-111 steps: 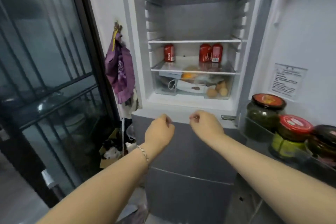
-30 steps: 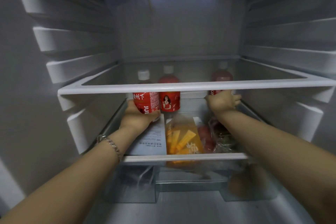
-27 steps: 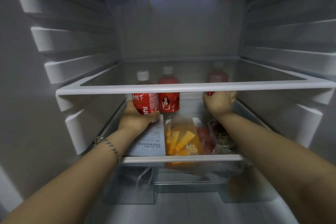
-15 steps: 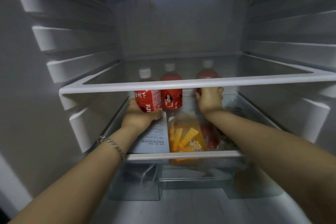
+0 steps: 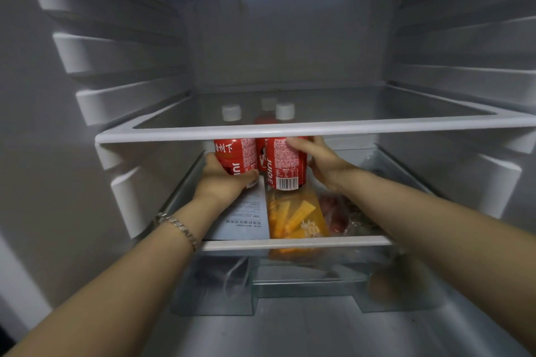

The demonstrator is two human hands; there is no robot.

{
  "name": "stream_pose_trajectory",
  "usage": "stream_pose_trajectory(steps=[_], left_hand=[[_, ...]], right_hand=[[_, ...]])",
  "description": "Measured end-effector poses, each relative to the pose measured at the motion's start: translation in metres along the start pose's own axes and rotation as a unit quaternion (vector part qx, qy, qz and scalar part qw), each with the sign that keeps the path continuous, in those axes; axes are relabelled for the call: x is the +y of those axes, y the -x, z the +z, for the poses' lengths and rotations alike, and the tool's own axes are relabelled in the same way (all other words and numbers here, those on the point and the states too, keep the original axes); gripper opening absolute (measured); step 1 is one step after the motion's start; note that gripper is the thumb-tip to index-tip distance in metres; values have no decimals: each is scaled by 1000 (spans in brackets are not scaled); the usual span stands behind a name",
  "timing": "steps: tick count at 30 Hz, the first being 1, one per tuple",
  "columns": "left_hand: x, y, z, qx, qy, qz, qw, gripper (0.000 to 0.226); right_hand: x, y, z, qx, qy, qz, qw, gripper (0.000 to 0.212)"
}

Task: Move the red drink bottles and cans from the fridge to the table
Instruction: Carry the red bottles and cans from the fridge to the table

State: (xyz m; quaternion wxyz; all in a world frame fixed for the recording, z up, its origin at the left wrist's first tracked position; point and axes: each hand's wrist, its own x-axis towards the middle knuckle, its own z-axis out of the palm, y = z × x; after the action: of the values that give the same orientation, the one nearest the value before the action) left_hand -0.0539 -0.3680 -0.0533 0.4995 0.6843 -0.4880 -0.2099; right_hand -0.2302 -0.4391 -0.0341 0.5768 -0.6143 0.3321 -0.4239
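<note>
Three red juice bottles with white caps are inside the fridge, under a glass shelf (image 5: 304, 127). My left hand (image 5: 223, 180) grips the left bottle (image 5: 236, 153) from below and the left side. My right hand (image 5: 322, 162) grips the right bottle (image 5: 285, 164), which is lifted toward me, barcode facing out. The third red bottle (image 5: 262, 153) stands behind and between them, mostly hidden. The caps show through the glass shelf above.
Below the bottles lies a glass shelf cover (image 5: 293, 242) over a drawer holding a white paper (image 5: 249, 216), an orange packet (image 5: 295, 217) and bagged red food (image 5: 336, 211). Ribbed fridge walls close in on both sides. A clear drawer (image 5: 261, 287) sits lower.
My right hand has brought the right bottle leftward and toward me, next to the left bottle. My left hand keeps its hold on the left bottle, almost still.
</note>
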Motion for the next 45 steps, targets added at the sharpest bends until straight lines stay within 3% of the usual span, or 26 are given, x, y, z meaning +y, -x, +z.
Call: stream_pose_trajectory(steps=[3, 9, 16, 18, 23, 30, 34, 39, 45], left_hand=[[4, 5, -1, 3, 20, 2, 1000, 71], [11, 7, -8, -17, 136, -29, 990, 64], [15, 1, -18, -109, 225, 22, 968, 111], [15, -1, -18, -120, 239, 30, 963, 115], [12, -2, -18, -148, 220, 47, 963, 83], [13, 3, -19, -150, 238, 32, 959, 70], [16, 17, -19, -143, 243, 25, 959, 76], [18, 47, -25, -168, 265, 11, 949, 41], [19, 73, -32, -205, 242, 37, 948, 91]], right_hand=[[-2, -5, 4, -91, 119, 5, 989, 101], [-1, -5, 5, -140, 128, -31, 981, 59], [-1, 0, 8, -158, 94, -54, 981, 41], [-3, 1, 10, -156, 85, -57, 982, 38], [0, -1, 11, -152, 60, -56, 985, 35], [-7, 2, 13, -159, 35, -32, 986, 34], [-10, 19, 16, -159, 18, -16, 987, 36], [-14, 54, 17, -119, 1, -3, 993, 46], [-14, 89, 18, -97, -44, -5, 994, 62]])
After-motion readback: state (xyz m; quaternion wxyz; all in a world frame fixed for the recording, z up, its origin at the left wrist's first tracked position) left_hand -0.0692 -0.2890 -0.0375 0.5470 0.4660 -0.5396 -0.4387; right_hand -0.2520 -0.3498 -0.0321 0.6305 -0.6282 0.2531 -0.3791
